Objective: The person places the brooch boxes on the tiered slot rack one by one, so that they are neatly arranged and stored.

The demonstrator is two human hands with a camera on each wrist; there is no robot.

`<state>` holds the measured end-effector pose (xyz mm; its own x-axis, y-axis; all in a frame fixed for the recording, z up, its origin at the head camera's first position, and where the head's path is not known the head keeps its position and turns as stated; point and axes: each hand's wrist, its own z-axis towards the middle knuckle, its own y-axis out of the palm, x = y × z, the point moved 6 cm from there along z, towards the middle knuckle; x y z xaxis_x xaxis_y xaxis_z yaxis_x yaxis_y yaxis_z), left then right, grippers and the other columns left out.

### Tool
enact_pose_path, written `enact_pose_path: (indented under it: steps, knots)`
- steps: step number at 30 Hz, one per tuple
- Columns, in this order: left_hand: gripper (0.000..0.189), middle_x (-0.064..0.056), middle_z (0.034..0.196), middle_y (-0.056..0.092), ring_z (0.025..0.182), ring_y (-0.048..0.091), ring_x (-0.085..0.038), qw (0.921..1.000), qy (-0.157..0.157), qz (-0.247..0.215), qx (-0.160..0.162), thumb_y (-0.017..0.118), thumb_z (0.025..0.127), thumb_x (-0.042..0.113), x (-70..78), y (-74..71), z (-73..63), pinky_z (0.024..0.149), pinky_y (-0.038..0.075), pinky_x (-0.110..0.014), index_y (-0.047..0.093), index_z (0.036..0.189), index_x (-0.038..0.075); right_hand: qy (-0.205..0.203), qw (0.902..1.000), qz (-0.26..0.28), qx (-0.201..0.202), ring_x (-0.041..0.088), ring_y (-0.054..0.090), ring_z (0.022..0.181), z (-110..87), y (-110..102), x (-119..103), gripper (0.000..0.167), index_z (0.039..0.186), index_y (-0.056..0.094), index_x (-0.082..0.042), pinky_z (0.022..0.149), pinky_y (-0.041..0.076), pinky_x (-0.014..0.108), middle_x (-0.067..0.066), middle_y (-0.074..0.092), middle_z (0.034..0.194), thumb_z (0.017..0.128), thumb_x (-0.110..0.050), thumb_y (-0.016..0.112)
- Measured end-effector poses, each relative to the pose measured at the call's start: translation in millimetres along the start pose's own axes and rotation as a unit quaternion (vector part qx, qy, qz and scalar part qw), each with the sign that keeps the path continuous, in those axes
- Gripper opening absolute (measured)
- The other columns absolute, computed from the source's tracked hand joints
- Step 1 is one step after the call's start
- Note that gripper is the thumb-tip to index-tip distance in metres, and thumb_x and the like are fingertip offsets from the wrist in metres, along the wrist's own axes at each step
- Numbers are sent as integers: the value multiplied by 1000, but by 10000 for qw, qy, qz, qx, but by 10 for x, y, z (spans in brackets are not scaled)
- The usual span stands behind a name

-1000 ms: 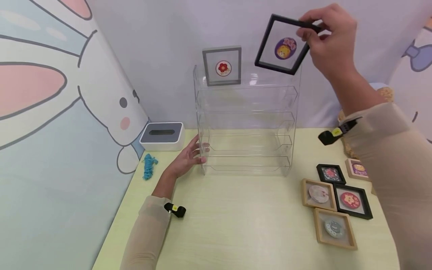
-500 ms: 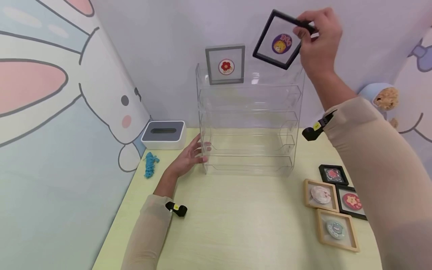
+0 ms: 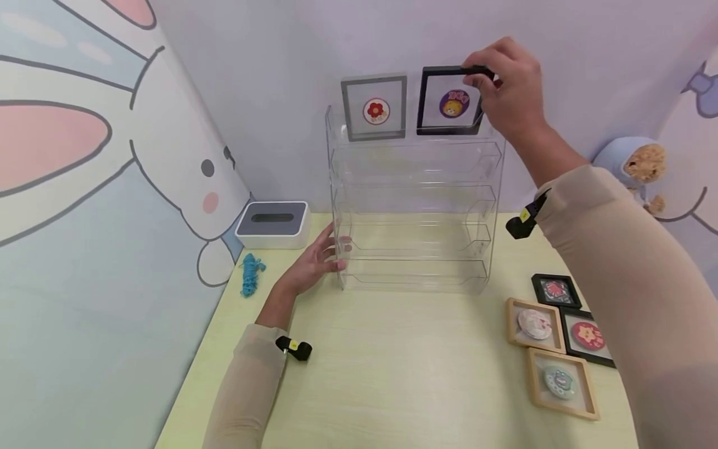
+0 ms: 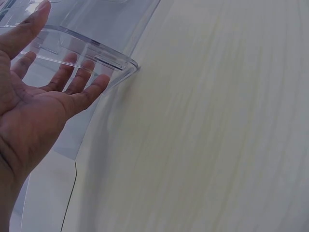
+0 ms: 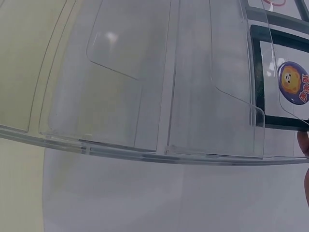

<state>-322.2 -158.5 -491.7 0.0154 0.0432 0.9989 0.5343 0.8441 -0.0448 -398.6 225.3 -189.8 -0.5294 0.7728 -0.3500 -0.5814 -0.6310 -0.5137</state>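
Observation:
In the head view, my right hand (image 3: pixel 513 87) pinches the top right corner of a black square photo frame (image 3: pixel 426 100) holding a round purple bear badge (image 3: pixel 454 104). The frame stands nearly upright at the top tier of a clear acrylic display rack (image 3: pixel 415 272); through the rack's plastic it also shows in the right wrist view, with a fingertip (image 5: pixel 303 142) at its edge. Left of it on that tier is a grey frame (image 3: pixel 346 112) with a red flower badge. My left hand (image 3: pixel 307 268) rests spread-fingered against the rack's lower left side; the left wrist view shows its fingers (image 4: pixel 79 99) at the plastic edge.
On the table's right lie wooden frames (image 3: pixel 535 380) and black frames (image 3: pixel 572 293) with badges, partly under my right sleeve. A white-and-grey tissue box (image 3: pixel 272 224) and a blue yarn bundle (image 3: pixel 249 274) sit at left. A plush bear (image 3: pixel 645 163) is at back right.
My right hand has brought the black frame left and down from its tilted position above the rack; it now stands straight beside the grey frame. My left hand has stayed at the rack's side.

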Motion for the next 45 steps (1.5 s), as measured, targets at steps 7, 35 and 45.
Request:
enact_pose_path:
  steps: [7,35,45]
  knots:
    - [107,-19,174,39,163,38,-43,9999,-4,122,9,72,101,-1,-12,-12,-12,125,45,-51,11,178,41,-61,9995,-118,-287,3,56,110,-8,22,-35,25,130,81,-13,88,43,9,-11,62,117,112,-22,65]
    - [106,-18,174,39,164,36,-43,10000,-57,-25,-35,71,101,-2,-8,-19,40,129,39,-59,12,178,41,-324,9957,-501,-704,44,62,132,-437,-724,374,59,157,63,-17,100,31,0,20,64,154,104,-39,78]
    - [105,-17,176,39,165,36,-43,9995,-223,187,89,73,102,2,-34,-33,22,133,27,-69,11,178,42,-170,9926,-457,-1110,-35,40,108,-1178,-1065,896,55,153,67,-14,89,37,0,26,67,145,103,-32,80]
